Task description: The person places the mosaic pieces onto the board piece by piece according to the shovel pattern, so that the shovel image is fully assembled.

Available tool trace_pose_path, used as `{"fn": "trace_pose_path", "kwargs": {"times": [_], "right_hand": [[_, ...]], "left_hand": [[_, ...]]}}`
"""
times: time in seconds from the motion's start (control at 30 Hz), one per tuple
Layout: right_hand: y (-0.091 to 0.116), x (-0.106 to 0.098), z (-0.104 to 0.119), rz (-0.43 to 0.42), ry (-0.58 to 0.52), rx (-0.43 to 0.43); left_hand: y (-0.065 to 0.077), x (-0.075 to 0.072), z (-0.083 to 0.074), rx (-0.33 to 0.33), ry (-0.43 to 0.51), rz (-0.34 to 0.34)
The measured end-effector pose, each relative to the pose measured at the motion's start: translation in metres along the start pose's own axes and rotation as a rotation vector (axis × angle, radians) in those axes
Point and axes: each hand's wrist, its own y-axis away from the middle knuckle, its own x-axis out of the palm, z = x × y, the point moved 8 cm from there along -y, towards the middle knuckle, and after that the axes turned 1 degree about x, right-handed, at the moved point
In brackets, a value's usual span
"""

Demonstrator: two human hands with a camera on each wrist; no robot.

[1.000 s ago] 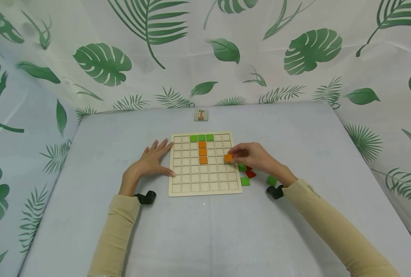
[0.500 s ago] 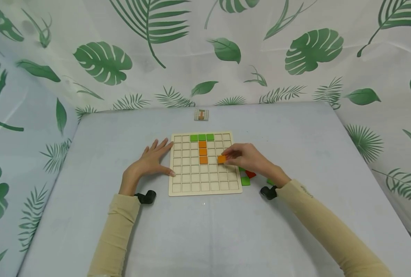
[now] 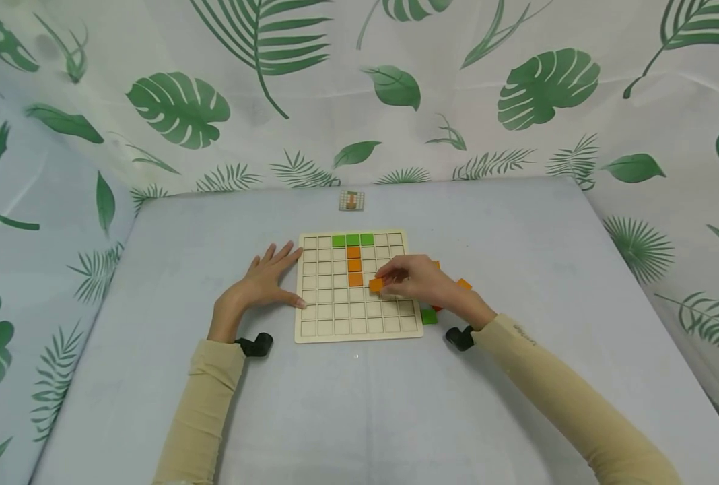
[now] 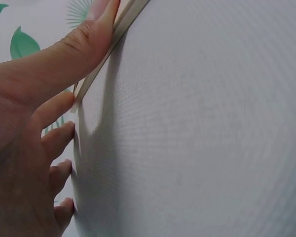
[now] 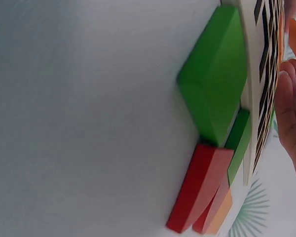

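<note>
A pale wooden grid board [image 3: 326, 329] lies on the table, with three green square tiles [image 3: 353, 240] in its far row and three orange square tiles [image 3: 355, 265] in a column below the middle green one. My right hand [image 3: 417, 277] pinches another orange tile [image 3: 375, 285] between thumb and fingers, close over the board just right of that column's lower end. Spread along the board's left edge, my left hand [image 3: 266, 279] touches it with thumb and index finger; the left wrist view shows the thumb [image 4: 81, 47] at the board's edge.
Loose tiles lie right of the board, partly hidden by my right hand and forearm: a green tile [image 3: 429, 316], an orange one [image 3: 464, 284] and red ones [image 5: 200, 190]. A small card with a printed grid pattern [image 3: 351, 201] lies beyond the board.
My right hand has carried the orange tile leftward and slightly nearer across the board, toward the orange column. My left hand has stayed at the board's left edge.
</note>
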Motion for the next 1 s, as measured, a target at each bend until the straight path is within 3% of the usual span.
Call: {"fn": "trace_pose_path", "kwargs": {"times": [0.5, 1.0], "right_hand": [[-0.011, 0.019, 0.015, 0.069, 0.004, -0.018], [-0.025, 0.031, 0.028, 0.1, 0.119, -0.033]], "left_hand": [[-0.001, 0.001, 0.002, -0.005, 0.004, -0.003], [-0.001, 0.001, 0.002, -0.002, -0.007, -0.002]]}}
